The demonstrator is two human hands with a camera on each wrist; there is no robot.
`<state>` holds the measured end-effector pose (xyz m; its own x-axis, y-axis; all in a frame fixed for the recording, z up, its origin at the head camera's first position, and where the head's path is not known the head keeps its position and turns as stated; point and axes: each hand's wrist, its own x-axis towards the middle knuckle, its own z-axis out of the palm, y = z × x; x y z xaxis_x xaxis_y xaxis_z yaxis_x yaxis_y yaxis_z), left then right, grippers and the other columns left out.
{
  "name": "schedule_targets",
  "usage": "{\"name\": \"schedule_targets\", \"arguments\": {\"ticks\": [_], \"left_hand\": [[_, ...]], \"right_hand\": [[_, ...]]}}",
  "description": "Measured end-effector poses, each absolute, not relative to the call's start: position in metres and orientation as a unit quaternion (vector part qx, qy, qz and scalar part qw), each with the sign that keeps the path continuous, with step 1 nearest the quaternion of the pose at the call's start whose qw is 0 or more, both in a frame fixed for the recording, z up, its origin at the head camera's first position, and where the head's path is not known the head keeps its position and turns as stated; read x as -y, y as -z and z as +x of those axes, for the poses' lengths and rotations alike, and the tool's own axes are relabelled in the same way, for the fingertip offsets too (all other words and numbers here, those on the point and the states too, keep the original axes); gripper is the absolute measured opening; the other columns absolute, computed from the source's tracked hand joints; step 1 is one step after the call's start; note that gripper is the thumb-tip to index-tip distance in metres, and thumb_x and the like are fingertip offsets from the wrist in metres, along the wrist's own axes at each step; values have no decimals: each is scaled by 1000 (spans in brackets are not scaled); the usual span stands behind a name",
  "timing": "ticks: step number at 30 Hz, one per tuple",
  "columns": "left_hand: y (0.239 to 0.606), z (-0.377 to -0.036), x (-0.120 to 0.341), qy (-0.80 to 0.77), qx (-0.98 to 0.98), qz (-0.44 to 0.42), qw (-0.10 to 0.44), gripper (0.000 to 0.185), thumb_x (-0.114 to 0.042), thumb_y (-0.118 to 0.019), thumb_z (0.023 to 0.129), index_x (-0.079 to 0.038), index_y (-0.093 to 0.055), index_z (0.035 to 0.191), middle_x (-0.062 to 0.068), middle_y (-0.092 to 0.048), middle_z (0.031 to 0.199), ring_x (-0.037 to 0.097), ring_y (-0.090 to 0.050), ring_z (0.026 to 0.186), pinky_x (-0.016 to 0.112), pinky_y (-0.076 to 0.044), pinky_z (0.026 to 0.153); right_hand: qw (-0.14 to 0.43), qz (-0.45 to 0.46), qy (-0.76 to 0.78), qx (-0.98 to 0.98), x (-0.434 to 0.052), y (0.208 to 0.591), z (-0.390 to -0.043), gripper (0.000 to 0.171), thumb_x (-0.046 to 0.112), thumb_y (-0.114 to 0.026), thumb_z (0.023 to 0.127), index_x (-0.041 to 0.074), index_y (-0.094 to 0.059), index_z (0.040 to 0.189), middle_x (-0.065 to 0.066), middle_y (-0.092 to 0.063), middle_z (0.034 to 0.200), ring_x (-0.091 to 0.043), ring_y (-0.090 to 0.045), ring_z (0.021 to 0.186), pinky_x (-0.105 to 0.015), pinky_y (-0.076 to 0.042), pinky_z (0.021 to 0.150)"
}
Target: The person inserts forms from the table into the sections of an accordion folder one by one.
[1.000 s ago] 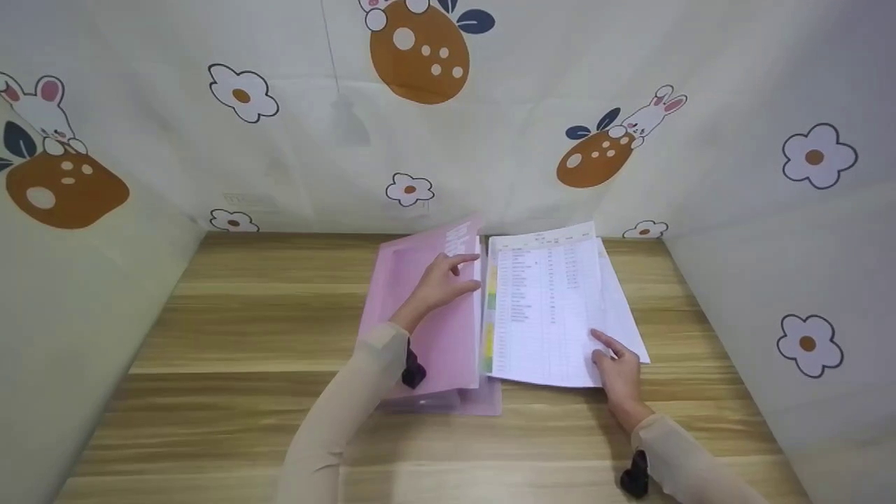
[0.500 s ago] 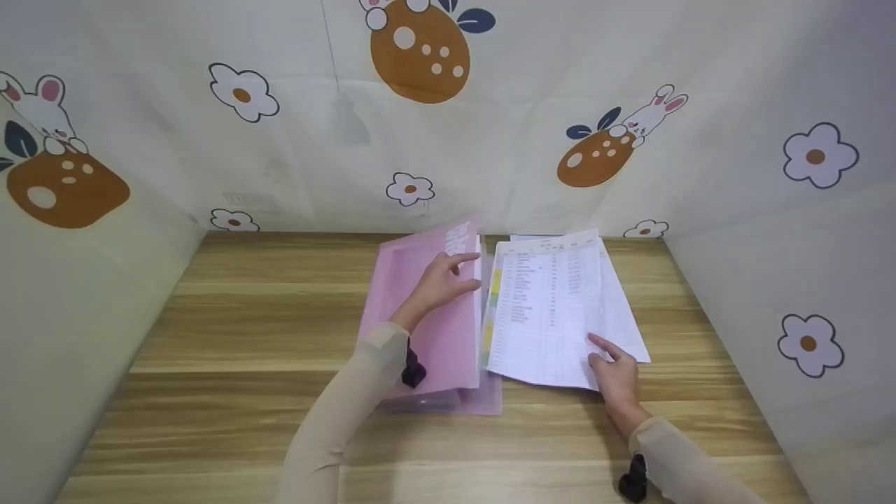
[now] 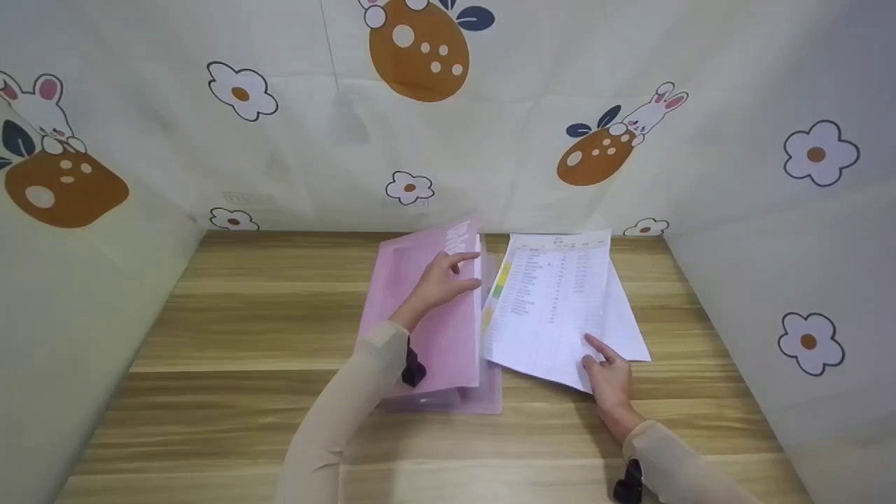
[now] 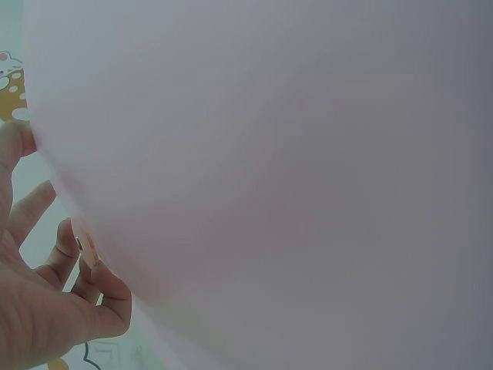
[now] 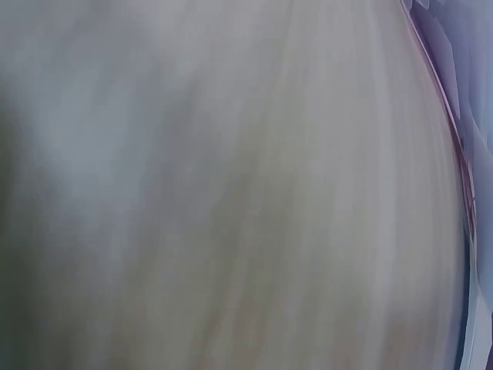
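Note:
A pink folder stands part open on the wooden table. My left hand reaches over its raised cover and grips the free edge, with white pages just behind. In the left wrist view, fingers of that hand bend at the edge of the pale pink cover. My right hand pinches the lower right corner of a printed table sheet, thumb and index finger showing on its face. The sheet slants leftward at the bottom, its lower left corner by the folder's opening.
Another white sheet lies under the printed one. Yellow and green index tabs show along its left side. A translucent pink back cover rests on the wooden table. A patterned curtain stands around the back and sides.
The printed sheet has turned clockwise: its top has shifted right and its lower left corner up and left. My right hand has moved slightly left with it. My left hand has stayed put.

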<state>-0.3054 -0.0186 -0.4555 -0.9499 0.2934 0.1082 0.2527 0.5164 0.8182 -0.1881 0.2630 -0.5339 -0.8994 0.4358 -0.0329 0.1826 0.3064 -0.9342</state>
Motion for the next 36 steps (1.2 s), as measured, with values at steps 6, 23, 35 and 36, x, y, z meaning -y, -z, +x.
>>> {"name": "schedule_targets", "arguments": {"ticks": [6,23,35,36], "left_hand": [[455,-306,18,-466,-872,145,31,52,-26,-69,74,-17,-54,123,6,-46,93,19,-42,84,28,-36,63],[454,-305,18,-462,-874,149,20,50,-24,-69,74,-17,-55,122,6,-46,91,19,-42,83,29,-35,66],[454,-305,18,-473,-869,138,32,50,-22,-69,75,-18,-55,122,6,-45,91,19,-41,83,28,-32,64],[454,-305,18,-475,-869,138,33,50,-23,-68,75,-18,-55,122,6,-45,92,19,-41,83,28,-33,64]], "right_hand": [[82,-205,-578,785,-255,532,-188,39,1,-53,76,6,-60,114,-1,-48,72,-8,-33,51,-21,-30,49],[152,-190,-625,742,-251,525,-183,37,-5,-52,76,3,-62,111,5,-52,66,-3,-30,42,-18,-28,42],[82,-154,-659,732,-242,529,-192,40,-9,-46,77,-6,-54,116,-14,-49,122,-11,-38,107,-19,-33,83],[76,-152,-659,733,-241,529,-192,40,-9,-46,77,-7,-54,116,-15,-49,122,-13,-37,111,-22,-32,86]]}}
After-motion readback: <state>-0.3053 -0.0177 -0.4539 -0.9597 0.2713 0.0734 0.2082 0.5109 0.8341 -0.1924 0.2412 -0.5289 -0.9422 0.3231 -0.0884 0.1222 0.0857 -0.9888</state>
